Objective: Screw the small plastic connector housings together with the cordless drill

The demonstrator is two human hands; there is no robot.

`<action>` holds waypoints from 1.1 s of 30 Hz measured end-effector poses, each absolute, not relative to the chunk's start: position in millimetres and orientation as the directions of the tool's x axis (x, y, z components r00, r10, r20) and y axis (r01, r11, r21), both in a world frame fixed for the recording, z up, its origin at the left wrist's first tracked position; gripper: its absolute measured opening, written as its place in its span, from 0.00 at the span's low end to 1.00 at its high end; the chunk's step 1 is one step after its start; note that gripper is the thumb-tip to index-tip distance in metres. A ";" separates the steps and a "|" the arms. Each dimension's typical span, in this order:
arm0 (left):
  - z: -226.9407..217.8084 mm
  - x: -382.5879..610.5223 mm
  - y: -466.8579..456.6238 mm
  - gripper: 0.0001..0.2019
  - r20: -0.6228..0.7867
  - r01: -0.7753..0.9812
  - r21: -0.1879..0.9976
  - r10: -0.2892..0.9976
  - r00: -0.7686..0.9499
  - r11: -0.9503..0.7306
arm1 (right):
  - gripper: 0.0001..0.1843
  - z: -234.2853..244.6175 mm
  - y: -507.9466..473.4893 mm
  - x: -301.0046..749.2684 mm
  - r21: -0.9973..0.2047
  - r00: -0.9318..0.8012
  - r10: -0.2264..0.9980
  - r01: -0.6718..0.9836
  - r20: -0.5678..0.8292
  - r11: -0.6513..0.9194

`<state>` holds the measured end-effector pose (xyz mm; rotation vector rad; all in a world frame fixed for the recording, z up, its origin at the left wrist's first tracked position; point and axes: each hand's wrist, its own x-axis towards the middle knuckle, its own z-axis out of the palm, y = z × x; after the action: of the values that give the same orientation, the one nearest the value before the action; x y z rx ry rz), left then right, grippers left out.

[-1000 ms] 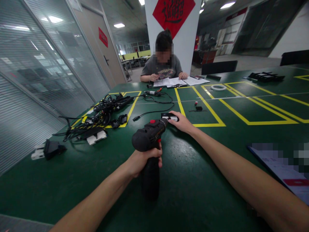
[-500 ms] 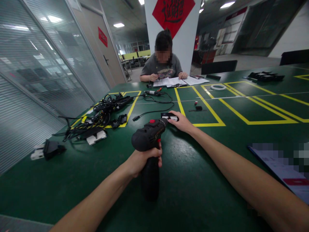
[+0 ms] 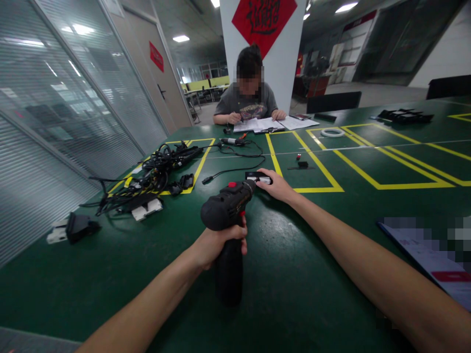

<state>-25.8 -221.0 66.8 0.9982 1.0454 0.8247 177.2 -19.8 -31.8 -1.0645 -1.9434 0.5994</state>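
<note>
— Hands first: what are they doing?

— Left hand (image 3: 217,245) wraps a black cordless drill (image 3: 225,208), its fingers closed round the handle (image 3: 228,279) just below the red trigger (image 3: 242,214). Right hand (image 3: 275,186) reaches farther forward, thumb and fingers nearly together, pinching a small black-and-white part (image 3: 264,180).

— Which way does the drill point?

— Away from the wearer and to the right. Its long axis slants from the rounded rear up to the chuck (image 3: 249,186), and the handle drops from it towards the wearer. That front end sits right by the part, over the green table (image 3: 294,294); whether the bit touches, I can't tell.

— And the part's axis?

— Crosswise, roughly left to right, with the right hand on its right end.

— What lies around them?

— To the right, a blue-edged folder (image 3: 408,250), partly pixelated. To the left, a black cable tangle (image 3: 162,169). Past the part, a small black block (image 3: 302,164) lies inside a yellow tape outline (image 3: 318,190), and farther off a white ring (image 3: 332,133).

— And farthest?

— Across the table, a co-worker (image 3: 253,100) in a grey T-shirt has both hands at some papers (image 3: 267,124), before a white column (image 3: 287,63) bearing a red diamond sign (image 3: 253,10).
</note>
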 end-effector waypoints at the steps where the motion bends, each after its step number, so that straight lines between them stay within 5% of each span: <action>1: 66.7 -25.9 -221.0 0.14 -0.301 -0.083 0.937 0.904 0.303 0.339 | 0.26 -32.0 -19.6 177.2 -0.715 -0.307 0.848 0.456 0.433 0.530; 33: 65.6 -26.0 -221.6 0.14 -0.293 -0.079 0.941 0.909 0.297 0.329 | 0.27 -32.9 -18.8 176.4 -0.700 -0.302 0.841 0.466 0.449 0.541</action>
<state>-26.0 -221.6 65.6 1.0072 1.0469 0.8305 176.4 -18.8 -32.9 -1.0610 -1.9468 0.5705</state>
